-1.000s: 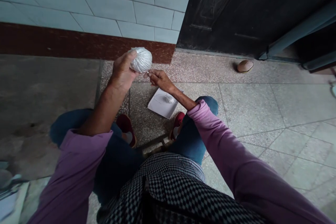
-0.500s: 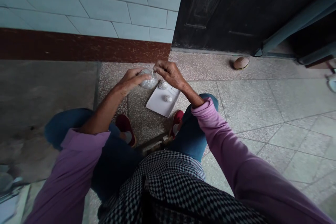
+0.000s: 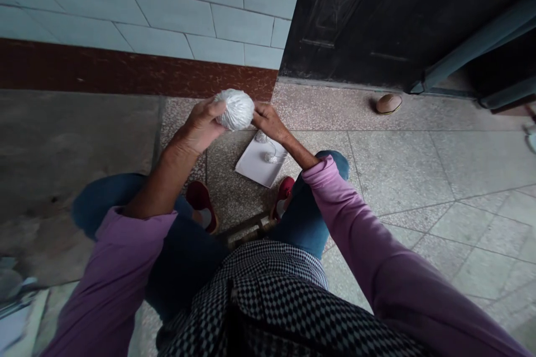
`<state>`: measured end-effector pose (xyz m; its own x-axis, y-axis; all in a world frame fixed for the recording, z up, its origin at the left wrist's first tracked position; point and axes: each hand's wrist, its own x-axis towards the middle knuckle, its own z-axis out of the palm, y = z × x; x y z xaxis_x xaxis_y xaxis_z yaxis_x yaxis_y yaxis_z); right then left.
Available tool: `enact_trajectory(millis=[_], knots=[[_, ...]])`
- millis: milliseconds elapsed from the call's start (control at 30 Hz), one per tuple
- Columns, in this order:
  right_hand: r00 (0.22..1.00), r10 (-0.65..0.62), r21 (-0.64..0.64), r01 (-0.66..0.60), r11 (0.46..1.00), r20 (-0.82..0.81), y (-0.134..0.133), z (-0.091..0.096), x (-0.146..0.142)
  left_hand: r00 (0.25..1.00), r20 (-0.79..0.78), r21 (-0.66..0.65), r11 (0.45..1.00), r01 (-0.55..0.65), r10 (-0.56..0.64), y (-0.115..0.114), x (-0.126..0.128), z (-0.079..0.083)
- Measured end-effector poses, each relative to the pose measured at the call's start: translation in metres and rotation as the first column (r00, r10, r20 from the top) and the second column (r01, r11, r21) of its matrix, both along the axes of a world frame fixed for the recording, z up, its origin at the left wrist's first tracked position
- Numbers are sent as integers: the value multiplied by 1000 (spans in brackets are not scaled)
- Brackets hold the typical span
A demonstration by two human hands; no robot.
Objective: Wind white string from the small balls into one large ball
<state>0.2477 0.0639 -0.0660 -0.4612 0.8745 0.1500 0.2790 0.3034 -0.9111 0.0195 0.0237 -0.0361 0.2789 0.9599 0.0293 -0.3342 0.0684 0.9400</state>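
A round ball of white yarn (image 3: 235, 110) rests in my left hand (image 3: 203, 124), with the thumb on its near side and the fingers curled beneath. Right beside the ball is my right hand (image 3: 270, 121), its fingers closed in a pinch and their tips partly hidden by the ball. The strand between those fingers is too fine to see now. Below both hands, a shallow white box lid (image 3: 255, 166) lies on the floor. A small white ball (image 3: 271, 157) sits in it, and another white ball (image 3: 262, 136) is partly covered by my right hand. Thin strands run near them.
Red shoes (image 3: 201, 201) flank the lid at my feet. A tiled wall (image 3: 167, 17) and a dark door (image 3: 355, 28) stand ahead. A pinkish rounded object (image 3: 388, 104) lies by the door. Papers and other items (image 3: 17, 312) are at the lower left.
My left hand has turned and raised the yarn ball, showing more of it. My right hand has moved from above the ball, where it pinched a strand, down to the ball's right side.
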Motion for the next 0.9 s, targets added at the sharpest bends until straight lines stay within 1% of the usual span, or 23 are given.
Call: enact_trajectory(millis=[100, 167, 267, 333, 367, 400, 467, 533, 600, 667, 767, 833, 900], knots=[[993, 85, 10, -86, 996, 78, -9, -9, -10, 996, 16, 11, 996, -85, 85, 10, -4, -3], [985, 140, 13, -142, 990, 104, -16, -9, -12, 987, -3, 2, 987, -158, 158, 16, -7, -8], [970, 213, 25, -217, 976, 118, -26, -1, -9, 953, -88, 5, 957, -291, 290, 23, -10, -16], [964, 237, 33, -243, 970, 120, -32, 9, -5, 912, -188, 36, 930, -365, 365, 25, -9, -21], [965, 233, 38, -239, 970, 120, -33, 14, -2, 891, -247, 52, 923, -381, 381, 25, -7, -22], [969, 218, 43, -224, 974, 119, -34, 20, 2, 874, -306, 64, 924, -377, 378, 24, -6, -22], [982, 155, 54, -162, 985, 109, -33, 32, 9, 856, -404, 73, 944, -323, 324, 20, -1, -22], [993, 74, 59, -79, 995, 93, -31, 43, 17, 860, -443, 74, 966, -246, 253, 14, 3, -19], [997, -6, 60, 2, 998, 71, -27, 52, 23, 888, -422, 67, 983, -173, 185, 5, 7, -14], [997, -67, 47, 64, 997, 46, -24, 56, 25, 925, -362, 42, 993, -109, 117, -4, 10, -9], [994, -112, 1, 112, 994, 13, -21, 58, 22, 960, -279, -8, 999, -32, 29, -15, 15, -4], [993, -122, -19, 122, 992, -6, -20, 57, 18, 966, -260, -22, 1000, -14, 8, -18, 16, -2], [992, -128, -20, 128, 992, -17, -20, 57, 15, 962, -273, -14, 999, -31, 26, -19, 16, -1]])
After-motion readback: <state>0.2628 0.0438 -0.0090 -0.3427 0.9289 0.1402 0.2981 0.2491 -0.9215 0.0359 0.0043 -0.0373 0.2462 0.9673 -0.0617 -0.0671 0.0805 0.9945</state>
